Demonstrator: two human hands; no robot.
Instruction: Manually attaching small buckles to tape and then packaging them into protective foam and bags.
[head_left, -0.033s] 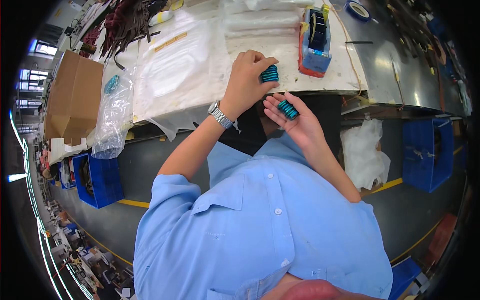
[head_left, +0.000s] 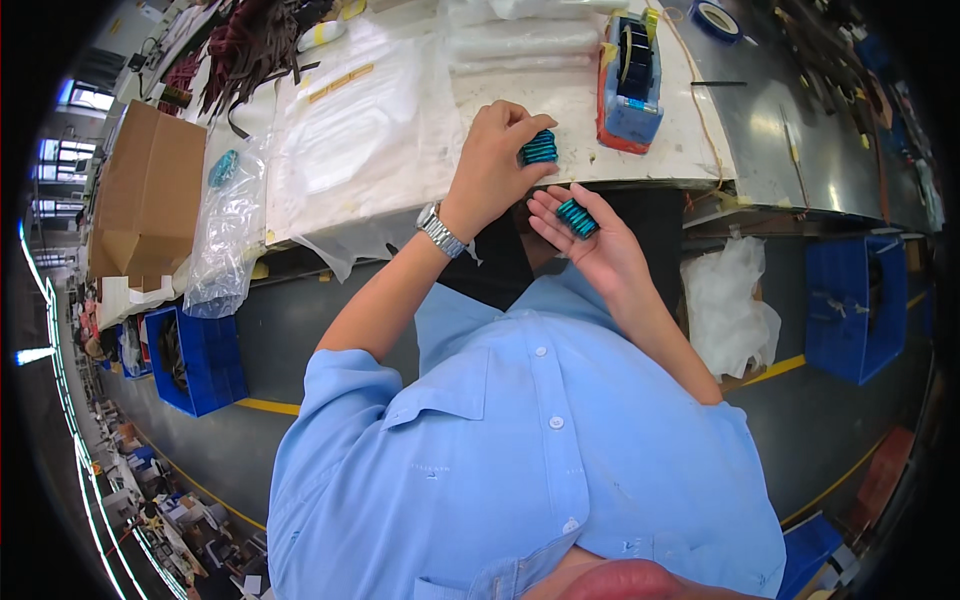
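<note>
My left hand (head_left: 493, 160), with a metal watch (head_left: 440, 230) on its wrist, holds a stack of shiny teal pieces (head_left: 540, 147) between thumb and fingers at the white table's near edge. The stack looks ribbed, with dark lines between the pieces. Just below and to the right, my right hand (head_left: 605, 250) is turned palm up. A second, similar teal stack (head_left: 577, 218) rests on its fingers, with the thumb alongside. The two stacks are apart. What exactly the pieces are is too small to tell.
A blue tape dispenser (head_left: 632, 95) stands right of my left hand. Clear plastic sheets (head_left: 350, 130) cover the table's left part. Further left are a plastic bag with a teal bundle (head_left: 223, 168) and a cardboard box (head_left: 150, 190). Blue bins (head_left: 853, 310) flank me on the floor.
</note>
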